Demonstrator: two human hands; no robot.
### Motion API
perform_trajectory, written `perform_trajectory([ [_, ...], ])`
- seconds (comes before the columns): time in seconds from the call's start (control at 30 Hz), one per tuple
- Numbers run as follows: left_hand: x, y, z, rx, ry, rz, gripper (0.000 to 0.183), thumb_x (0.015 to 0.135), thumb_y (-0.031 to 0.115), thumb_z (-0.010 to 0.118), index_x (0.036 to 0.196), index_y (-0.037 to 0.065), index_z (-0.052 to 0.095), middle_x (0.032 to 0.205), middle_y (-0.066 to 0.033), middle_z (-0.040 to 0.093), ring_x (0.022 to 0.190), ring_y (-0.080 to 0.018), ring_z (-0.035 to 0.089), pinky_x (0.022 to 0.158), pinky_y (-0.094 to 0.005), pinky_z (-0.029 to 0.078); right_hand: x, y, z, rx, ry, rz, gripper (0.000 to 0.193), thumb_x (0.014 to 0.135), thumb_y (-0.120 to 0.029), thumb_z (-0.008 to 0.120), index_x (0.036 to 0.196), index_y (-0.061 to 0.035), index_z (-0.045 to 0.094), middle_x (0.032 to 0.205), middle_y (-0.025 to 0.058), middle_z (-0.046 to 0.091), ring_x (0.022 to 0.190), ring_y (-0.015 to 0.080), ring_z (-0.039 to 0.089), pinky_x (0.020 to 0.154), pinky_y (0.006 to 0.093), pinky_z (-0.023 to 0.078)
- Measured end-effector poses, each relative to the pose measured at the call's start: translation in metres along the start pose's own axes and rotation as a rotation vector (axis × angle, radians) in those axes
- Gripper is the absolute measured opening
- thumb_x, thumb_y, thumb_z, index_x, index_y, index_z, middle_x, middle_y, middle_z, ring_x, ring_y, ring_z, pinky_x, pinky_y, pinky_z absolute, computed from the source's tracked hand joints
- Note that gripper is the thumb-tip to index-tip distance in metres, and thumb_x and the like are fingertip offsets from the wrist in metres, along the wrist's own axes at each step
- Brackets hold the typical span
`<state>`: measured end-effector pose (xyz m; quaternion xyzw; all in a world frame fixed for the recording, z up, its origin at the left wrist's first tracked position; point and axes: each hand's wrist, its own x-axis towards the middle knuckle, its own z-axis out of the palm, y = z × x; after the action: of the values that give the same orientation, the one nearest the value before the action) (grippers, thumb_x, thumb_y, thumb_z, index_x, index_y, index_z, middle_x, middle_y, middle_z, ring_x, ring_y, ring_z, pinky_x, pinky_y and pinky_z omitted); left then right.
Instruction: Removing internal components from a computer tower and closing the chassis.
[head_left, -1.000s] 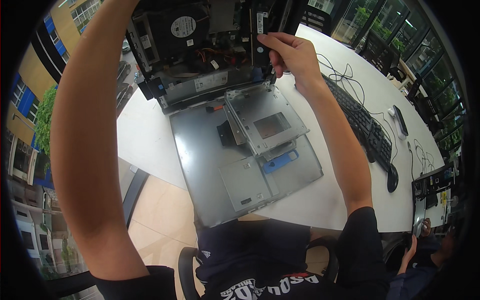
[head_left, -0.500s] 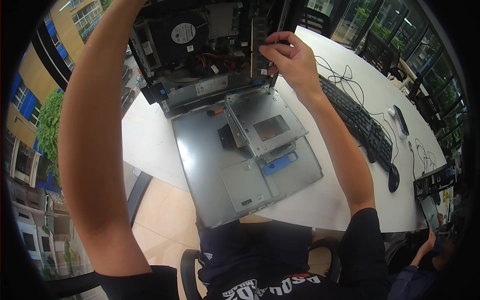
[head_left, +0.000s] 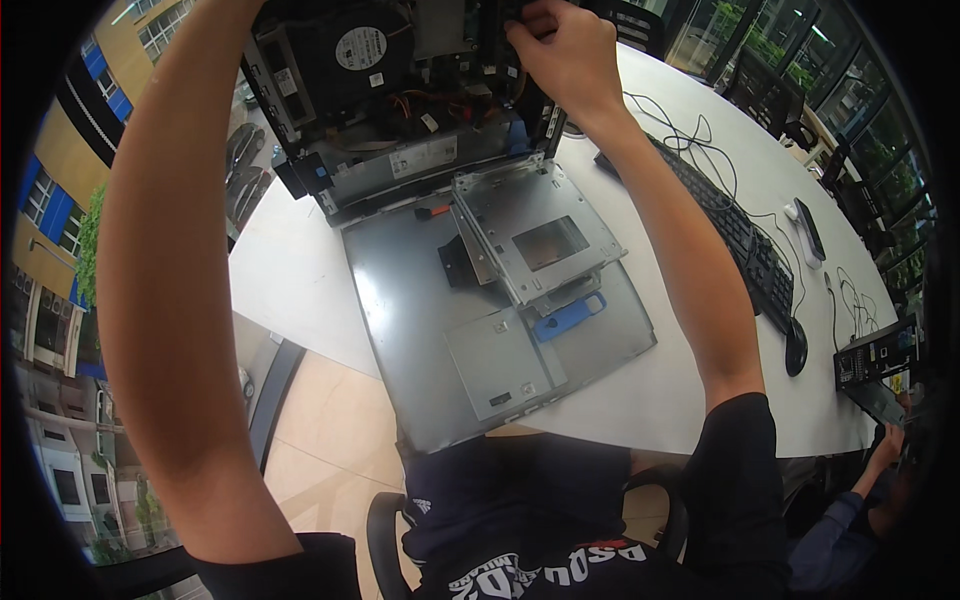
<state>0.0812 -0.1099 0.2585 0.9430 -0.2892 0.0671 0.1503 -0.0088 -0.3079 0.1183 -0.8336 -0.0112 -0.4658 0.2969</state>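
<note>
An opened desktop computer case (head_left: 415, 160) stands at the far side of the table, its inside facing me. Within it I see a black round fan (head_left: 361, 48) with a white label and bundles of coloured wires (head_left: 405, 103). My right hand (head_left: 570, 55) is at the case's upper right, fingers curled and thumb pressed in, close to the inner parts. Whatever those fingers grip is hidden. My left forearm (head_left: 170, 250) runs up past the upper edge, so the left hand is out of the picture.
In front of the case lies a flat metal side panel (head_left: 400, 330), bearing a metal drive bracket (head_left: 550, 245) with a blue lever (head_left: 570, 317). To the right are a black keyboard (head_left: 735, 235), mouse (head_left: 795, 347) and loose cables. Another person's hand (head_left: 885, 445) works at a second computer case (head_left: 875, 355).
My right hand has moved up and slightly away along the case's right side. A thin tan strip that stood beside its fingers no longer shows there. The view has shifted slightly.
</note>
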Motion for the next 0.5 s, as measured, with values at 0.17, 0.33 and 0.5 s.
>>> perform_trajectory([
  [0.17, -0.010, 0.001, 0.001, 0.030, -0.005, 0.058, 0.060, 0.103, 0.056, 0.041, 0.147, 0.018, 0.057, 0.155, -0.0149, 0.051, 0.137, -0.0314, 0.051, 0.116, -0.0493, 0.037, 0.011, 0.007, 0.002, -0.037, -0.057, 0.009, 0.023, 0.085, -0.008, 0.071, 0.095, 0.0129, 0.071, 0.080, 0.0252, 0.073, 0.073, 0.0348, 0.075, 0.067, 0.0397, 0.057],
  [0.33, 0.003, -0.004, 0.001, 0.058, -0.002, 0.066, 0.057, 0.106, 0.052, 0.037, 0.150, 0.021, 0.053, 0.157, -0.0140, 0.048, 0.139, -0.0320, 0.050, 0.118, -0.0499, 0.034, 0.017, 0.014, 0.013, -0.050, -0.017, -0.055, 0.023, 0.085, -0.008, 0.071, 0.095, 0.0130, 0.070, 0.079, 0.0251, 0.073, 0.073, 0.0357, 0.074, 0.067, 0.0398, 0.057],
  [0.5, 0.003, -0.005, 0.003, 0.108, 0.051, 0.087, 0.058, 0.103, 0.054, 0.042, 0.147, 0.020, 0.057, 0.155, -0.0153, 0.051, 0.138, -0.0321, 0.051, 0.116, -0.0484, 0.036, 0.014, 0.016, 0.016, -0.043, -0.012, -0.045, 0.023, 0.086, -0.008, 0.071, 0.095, 0.0127, 0.070, 0.078, 0.0254, 0.072, 0.073, 0.0358, 0.075, 0.067, 0.0397, 0.057],
])
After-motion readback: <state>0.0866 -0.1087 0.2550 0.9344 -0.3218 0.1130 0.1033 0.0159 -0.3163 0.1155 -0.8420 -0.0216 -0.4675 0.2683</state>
